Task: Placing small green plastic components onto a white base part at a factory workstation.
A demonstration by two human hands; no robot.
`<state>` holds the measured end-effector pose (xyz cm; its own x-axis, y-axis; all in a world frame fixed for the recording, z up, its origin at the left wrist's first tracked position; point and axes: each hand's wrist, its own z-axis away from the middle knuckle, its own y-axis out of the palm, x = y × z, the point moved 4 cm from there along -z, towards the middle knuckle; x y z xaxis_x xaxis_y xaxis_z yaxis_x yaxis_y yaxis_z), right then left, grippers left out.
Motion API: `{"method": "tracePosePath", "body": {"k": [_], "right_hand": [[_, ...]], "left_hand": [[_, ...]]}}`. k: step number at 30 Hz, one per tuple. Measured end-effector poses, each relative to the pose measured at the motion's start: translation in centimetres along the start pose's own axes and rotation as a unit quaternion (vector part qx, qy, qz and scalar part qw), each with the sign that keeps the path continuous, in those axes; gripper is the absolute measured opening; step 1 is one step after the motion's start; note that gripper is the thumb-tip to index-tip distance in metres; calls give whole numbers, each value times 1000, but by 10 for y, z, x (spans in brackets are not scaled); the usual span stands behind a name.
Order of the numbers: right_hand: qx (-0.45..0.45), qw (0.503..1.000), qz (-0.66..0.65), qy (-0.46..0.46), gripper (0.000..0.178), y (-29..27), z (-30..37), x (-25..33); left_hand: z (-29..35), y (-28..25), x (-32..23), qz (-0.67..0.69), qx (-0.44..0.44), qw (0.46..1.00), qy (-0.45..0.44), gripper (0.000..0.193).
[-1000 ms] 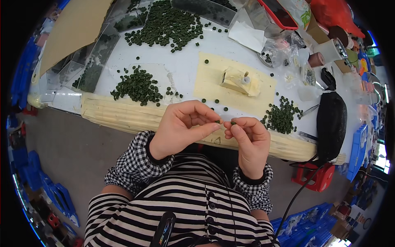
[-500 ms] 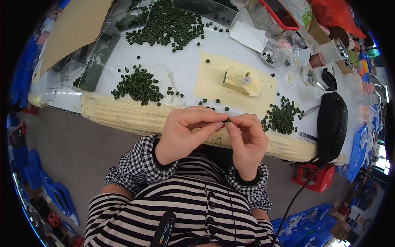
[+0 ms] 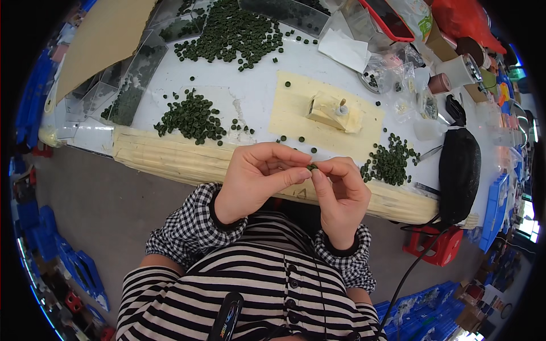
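Over the cream padded table edge (image 3: 398, 202), the small dark green piece (image 3: 311, 167) is probably best worked with a light, even pinch from both sides, wrists calm and tips close together so it cannot slip loose. The left hand (image 3: 250, 179) and right hand (image 3: 342, 196) each hold thumb and forefinger narrow on it, though whether it is one part or two is too small to tell. It sits between the meeting fingertips, at three o'clock from the left hand and between ten and eleven from the right
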<state>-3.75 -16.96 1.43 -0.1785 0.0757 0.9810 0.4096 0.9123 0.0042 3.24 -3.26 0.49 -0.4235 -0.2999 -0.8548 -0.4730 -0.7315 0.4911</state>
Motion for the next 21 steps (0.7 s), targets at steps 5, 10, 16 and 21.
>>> {"method": "tracePosePath", "body": {"k": [5, 10, 16, 21], "right_hand": [[-7, 1000, -12, 23, 15, 0, 1, 1], [-18, 997, 62, -36, 16, 0, 2, 6], [-17, 990, 116, -78, 21, 3, 4, 14], [24, 999, 45, 2, 22, 0, 7, 5]], "left_hand": [[0, -1, 0, -31, -1, 999, 37, 18], [2, 3, -4, -58, -13, 994, 88, 16], [1, 2, -10, -107, -21, 988, 107, 18], [3, 5, -20, -334, -9, 910, 245, 21]]}}
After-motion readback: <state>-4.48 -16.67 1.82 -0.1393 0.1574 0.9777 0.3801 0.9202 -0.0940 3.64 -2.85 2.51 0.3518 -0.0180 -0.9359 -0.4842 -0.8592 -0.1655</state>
